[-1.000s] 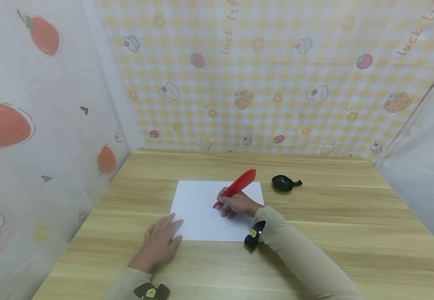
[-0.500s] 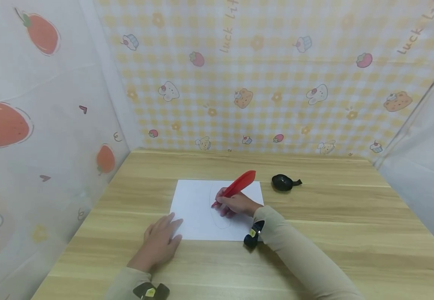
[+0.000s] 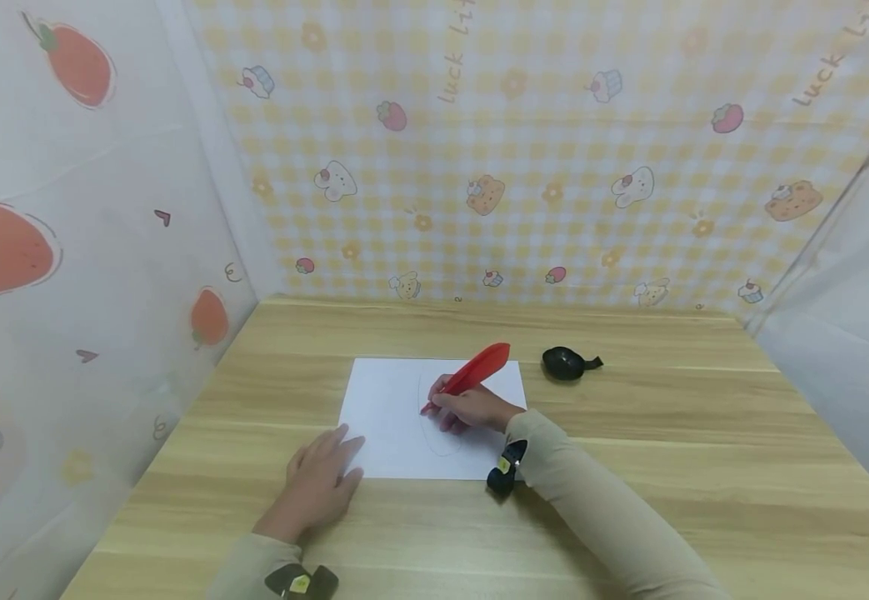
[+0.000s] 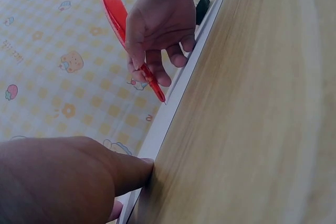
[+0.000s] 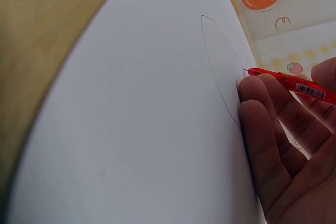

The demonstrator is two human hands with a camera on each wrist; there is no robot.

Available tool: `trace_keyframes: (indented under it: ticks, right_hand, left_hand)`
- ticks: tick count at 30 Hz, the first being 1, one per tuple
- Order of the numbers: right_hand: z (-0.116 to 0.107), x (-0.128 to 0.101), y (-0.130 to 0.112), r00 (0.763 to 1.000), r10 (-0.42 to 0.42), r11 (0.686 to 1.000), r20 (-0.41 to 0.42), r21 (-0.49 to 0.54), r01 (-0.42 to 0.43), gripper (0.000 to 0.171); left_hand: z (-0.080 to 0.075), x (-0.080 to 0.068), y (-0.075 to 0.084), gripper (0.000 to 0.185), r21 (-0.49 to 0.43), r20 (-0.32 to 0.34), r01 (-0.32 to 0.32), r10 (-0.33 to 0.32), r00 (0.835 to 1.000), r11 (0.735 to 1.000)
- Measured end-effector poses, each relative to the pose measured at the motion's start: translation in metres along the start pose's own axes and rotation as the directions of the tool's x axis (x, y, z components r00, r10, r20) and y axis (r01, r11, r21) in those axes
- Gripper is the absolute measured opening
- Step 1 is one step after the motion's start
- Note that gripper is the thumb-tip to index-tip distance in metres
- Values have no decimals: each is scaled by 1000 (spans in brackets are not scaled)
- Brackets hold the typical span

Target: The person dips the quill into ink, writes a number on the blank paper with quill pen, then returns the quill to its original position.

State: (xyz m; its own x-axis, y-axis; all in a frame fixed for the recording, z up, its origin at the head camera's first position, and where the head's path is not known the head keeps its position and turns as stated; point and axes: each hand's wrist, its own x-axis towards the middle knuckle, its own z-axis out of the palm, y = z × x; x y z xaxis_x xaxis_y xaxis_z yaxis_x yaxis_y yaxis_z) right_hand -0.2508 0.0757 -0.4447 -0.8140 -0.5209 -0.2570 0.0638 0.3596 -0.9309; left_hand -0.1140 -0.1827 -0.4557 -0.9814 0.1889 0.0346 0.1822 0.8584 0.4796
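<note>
My right hand (image 3: pixel 471 407) pinches a red feather-shaped pen (image 3: pixel 485 367) over a white sheet of paper (image 3: pixel 385 417). The pen's fine tip meets the sheet, as the right wrist view shows beside a thin drawn outline (image 5: pixel 211 66). That outline is a long, narrow curve, partly hidden behind the hand. Below the thumb, a barcode label (image 5: pixel 310 91) sits on the pen barrel. My left hand (image 3: pixel 316 483) lies with fingers spread at the paper's lower left corner, its fingertips on the sheet. In the left wrist view, the left thumb (image 4: pixel 134 174) presses the paper's near edge.
A small black rounded object (image 3: pixel 565 364) with a short stub lies right of the paper, toward the back. The wooden table (image 3: pixel 704 433) ends at a yellow checked cloth (image 3: pixel 524 233) behind and a white printed cloth (image 3: pixel 127 250) on the left.
The pen tip and right hand have edged slightly left across the paper. My left hand keeps its place on the corner, and the head view has shifted a little.
</note>
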Motion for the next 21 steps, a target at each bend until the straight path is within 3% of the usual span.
trace_keyframes:
  ticks: [21]
  right_hand:
    - [2,1,1,1000,-6,1000,-3,-9,6,13]
  left_hand:
    - [1,0,-2,45,5,10,12,-12,1000,1000]
